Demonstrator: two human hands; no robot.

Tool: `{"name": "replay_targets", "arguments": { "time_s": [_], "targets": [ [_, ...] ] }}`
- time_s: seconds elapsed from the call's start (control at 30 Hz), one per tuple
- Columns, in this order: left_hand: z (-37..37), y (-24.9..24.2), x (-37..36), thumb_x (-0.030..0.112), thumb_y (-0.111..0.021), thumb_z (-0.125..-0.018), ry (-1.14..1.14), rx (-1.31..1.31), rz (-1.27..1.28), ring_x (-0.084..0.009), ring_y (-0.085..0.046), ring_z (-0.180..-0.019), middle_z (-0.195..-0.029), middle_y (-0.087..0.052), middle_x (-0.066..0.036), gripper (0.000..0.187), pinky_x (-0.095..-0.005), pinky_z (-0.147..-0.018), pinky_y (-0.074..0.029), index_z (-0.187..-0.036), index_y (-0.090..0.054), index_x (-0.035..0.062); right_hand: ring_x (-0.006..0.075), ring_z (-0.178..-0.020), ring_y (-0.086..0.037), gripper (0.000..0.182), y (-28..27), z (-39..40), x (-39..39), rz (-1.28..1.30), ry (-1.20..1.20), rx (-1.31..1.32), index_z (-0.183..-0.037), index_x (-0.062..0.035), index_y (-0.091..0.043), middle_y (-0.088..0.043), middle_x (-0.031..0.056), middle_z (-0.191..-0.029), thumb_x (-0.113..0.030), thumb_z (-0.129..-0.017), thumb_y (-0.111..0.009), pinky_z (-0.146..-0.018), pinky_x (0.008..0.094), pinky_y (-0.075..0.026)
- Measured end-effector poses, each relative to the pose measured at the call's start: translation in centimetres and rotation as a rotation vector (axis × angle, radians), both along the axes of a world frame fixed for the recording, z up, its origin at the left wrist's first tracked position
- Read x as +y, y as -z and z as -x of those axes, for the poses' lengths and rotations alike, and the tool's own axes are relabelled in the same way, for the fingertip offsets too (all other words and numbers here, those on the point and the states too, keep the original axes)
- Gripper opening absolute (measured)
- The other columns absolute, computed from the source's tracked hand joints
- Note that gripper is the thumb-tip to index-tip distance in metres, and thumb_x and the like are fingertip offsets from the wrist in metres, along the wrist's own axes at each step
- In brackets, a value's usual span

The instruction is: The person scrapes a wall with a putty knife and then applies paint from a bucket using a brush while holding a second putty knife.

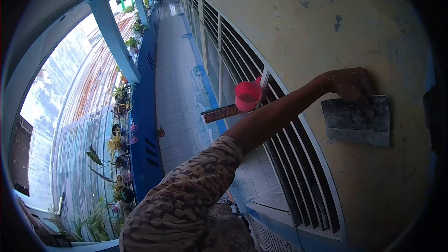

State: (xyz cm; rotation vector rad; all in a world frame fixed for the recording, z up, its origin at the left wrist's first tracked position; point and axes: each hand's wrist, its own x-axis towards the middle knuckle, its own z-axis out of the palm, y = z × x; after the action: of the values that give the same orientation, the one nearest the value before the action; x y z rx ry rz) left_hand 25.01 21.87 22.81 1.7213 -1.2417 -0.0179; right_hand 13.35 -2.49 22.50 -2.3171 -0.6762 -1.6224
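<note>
My left hand reaches out to the wall at the right, its fingers curled round the top of a broad putty knife. The wide grey rectangular blade is smeared and lies against or close over the cream wall. A finger stretches down over the blade. My arm, in a patterned short sleeve, crosses the lower middle of the view. Just beyond the forearm is a pink plastic dipper, beside the window frame and over a small lettered sign. My right hand is out of view.
Slatted windows run along the wall below my arm. Far below lies a tiled corridor floor. A blue parapet with potted plants and pillars borders its left side. Dark patches mark the wall higher up.
</note>
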Motion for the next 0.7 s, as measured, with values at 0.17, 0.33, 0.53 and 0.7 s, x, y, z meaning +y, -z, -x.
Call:
{"name": "replay_targets", "arguments": {
  "time_s": [0.17, 0.33, 0.53, 0.7],
  "targets": [
    [-0.1, -0.4, 0.2, 0.031, -0.083, -0.074, 0.014, 0.063, -0.035, -0.0137, -0.068, -0.071, -0.08, -0.074, -0.009, 0.036, -0.0281, -0.065, -0.051, -0.094, -0.076, 0.0024, 0.018, -0.092, -0.067, 0.024, 1.6, 0.7, -2.2, -0.031, 0.182, 0.029, -0.11, 0.0, -0.066, -0.07, 0.0108, -0.105, -0.016, -0.093, -0.061, -0.082, 0.033, -0.053],
    [-0.3, -0.1, 0.2, 0.033, -0.084, -0.073, -0.031, 0.015, -0.019, -0.0142, -0.068, -0.071, -0.08, -0.074, -0.008, 0.037, -0.0288, -0.066, -0.051, -0.094, -0.077, 0.003, 0.018, -0.092, -0.066, 0.027, 2.7, 1.4, -3.1, -0.061, 0.361, 0.042, -0.111, -0.0001, -0.066, -0.07, 0.0109, -0.106, -0.019, -0.094, -0.059, -0.082, 0.033, -0.053],
    [-0.8, 0.4, -0.4, 0.033, -0.084, -0.073, -0.027, 0.022, -0.019, -0.014, -0.068, -0.071, -0.082, -0.074, -0.008, 0.037, -0.0289, -0.068, -0.052, -0.093, -0.077, 0.0036, 0.0178, -0.092, -0.066, 0.03, 5.3, 5.2, -6.0, -0.116, 0.644, 0.089, -0.111, -0.0002, -0.066, -0.069, 0.0111, -0.106, -0.024, -0.095, -0.057, -0.081, 0.0331, -0.053],
    [-0.6, 0.5, -0.3, 0.041, -0.086, -0.068, -0.072, -0.025, 0.029, -0.0154, -0.063, -0.066, -0.072, -0.07, -0.009, 0.041, -0.0327, -0.063, -0.048, -0.085, -0.078, 0.0039, 0.0178, -0.093, -0.066, 0.034, 6.8, 7.6, -7.8, -0.139, 0.868, 0.124, -0.112, -0.0003, -0.067, -0.069, 0.0112, -0.107, -0.028, -0.096, -0.055, -0.081, 0.0331, -0.052]
  ]
}}
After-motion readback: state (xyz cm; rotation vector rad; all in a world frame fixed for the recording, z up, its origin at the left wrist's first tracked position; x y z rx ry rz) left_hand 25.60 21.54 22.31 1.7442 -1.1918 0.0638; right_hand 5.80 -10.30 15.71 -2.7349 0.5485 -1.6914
